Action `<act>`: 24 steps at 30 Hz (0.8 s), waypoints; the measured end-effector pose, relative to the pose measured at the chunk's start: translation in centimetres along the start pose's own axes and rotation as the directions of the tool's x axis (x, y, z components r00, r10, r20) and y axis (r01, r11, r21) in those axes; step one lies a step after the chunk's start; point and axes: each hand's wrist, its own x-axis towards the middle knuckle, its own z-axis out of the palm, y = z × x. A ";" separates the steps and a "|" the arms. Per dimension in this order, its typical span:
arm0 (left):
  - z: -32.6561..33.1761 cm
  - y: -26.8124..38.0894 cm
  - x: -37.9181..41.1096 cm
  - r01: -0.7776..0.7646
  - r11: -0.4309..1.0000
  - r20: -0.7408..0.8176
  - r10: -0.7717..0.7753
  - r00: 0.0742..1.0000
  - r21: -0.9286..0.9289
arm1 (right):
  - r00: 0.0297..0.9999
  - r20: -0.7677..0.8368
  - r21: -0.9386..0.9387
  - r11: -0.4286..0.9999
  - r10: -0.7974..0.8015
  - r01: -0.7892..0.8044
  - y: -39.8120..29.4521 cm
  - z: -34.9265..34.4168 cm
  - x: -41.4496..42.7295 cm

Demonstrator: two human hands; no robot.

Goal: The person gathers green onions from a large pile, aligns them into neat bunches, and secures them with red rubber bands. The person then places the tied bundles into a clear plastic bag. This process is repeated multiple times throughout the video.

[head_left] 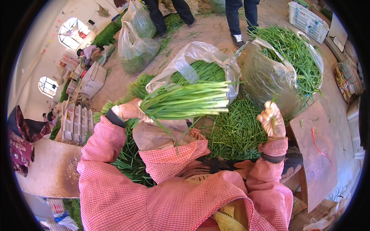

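Observation:
My left hand [130, 111], in a thin pale glove, grips a thick bunch of chives [188, 101] near its leafy part. The cut, whitish stem ends point right, fairly even with each other. A few loose blades hang below the bunch. My gloved right hand [271, 119] is raised apart from the bunch, fingers curled around a few green leaf scraps [273, 98]; blur hides part of them. Beneath it spreads a heap of loose leaf trimmings [238, 130]. Just beyond the bunch, an opened clear plastic bag [199, 49] holds more neatly laid chives [208, 70].
A large plastic bag [266, 69] overflowing with loose greens stands at the right. A wooden board [315, 161] with a red tie [321, 150] lies beside my right arm. Farther off are tied bags [136, 52], a white crate [307, 21] and people's legs [241, 17].

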 end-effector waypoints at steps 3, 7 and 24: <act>1.0 2.6 -0.1 0.119 0.974 -0.093 -0.139 0.986 -0.192 | 0.898 -0.440 -0.863 -0.276 0.002 -0.423 4.3 -9.5 -1.5; 3.3 4.2 -1.1 0.045 0.963 -0.181 -0.095 0.979 -0.264 | 0.952 -0.308 -0.896 0.339 -0.006 -0.287 15.1 -8.9 0.2; 18.2 0.6 -4.8 -0.050 0.870 -0.322 0.234 0.917 0.491 | 0.876 0.189 0.548 0.692 0.444 -0.469 15.8 5.4 2.6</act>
